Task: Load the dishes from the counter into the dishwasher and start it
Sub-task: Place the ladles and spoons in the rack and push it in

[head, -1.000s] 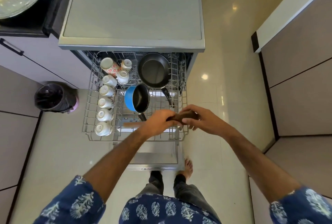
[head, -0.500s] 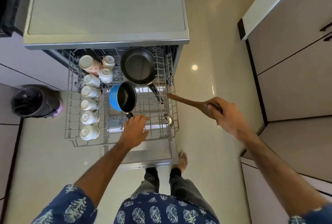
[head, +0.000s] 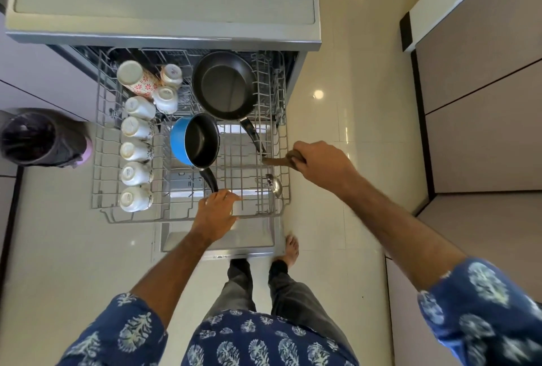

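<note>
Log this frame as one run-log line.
stage: loading | right hand: holds brown wooden utensil at wire rack right edge | left hand: on rack front, beside blue saucepan handle

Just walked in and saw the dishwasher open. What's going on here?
A person is loading the pulled-out wire dishwasher rack. The right hand grips a brown wooden utensil at the rack's right edge, while the left hand rests on the rack's front rail. A black frying pan, a blue saucepan, a row of white cups and a metal ladle are already in.
</note>
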A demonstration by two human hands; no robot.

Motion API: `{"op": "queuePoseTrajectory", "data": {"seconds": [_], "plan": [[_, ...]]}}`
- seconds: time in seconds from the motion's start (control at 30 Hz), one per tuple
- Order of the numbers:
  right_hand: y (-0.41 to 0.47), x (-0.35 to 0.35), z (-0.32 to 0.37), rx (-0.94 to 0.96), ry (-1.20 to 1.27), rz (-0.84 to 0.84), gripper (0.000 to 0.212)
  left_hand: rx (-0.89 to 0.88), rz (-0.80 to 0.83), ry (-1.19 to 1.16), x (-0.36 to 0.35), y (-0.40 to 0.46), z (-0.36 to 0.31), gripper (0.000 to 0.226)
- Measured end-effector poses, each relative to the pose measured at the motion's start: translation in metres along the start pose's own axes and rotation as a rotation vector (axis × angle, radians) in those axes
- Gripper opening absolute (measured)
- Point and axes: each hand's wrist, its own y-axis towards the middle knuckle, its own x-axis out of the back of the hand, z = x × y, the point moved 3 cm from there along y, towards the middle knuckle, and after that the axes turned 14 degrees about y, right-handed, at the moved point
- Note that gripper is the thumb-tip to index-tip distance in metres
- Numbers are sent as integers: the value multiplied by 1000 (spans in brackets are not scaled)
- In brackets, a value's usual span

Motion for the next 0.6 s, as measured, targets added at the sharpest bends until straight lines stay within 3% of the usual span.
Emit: {"op": "queuePoseTrajectory", "data": {"seconds": [0.17, 0.43, 0.6], "plan": [[49, -39, 6, -70, -46, 88, 14, 23, -41, 13, -4, -2, 7, 50], [60, -75, -14, -211, 194, 152, 26, 70, -133, -48, 5, -10, 7, 48], [17, -59, 4, 1, 74, 46, 39, 98, -279, -3, 34, -36, 2, 50]]}}
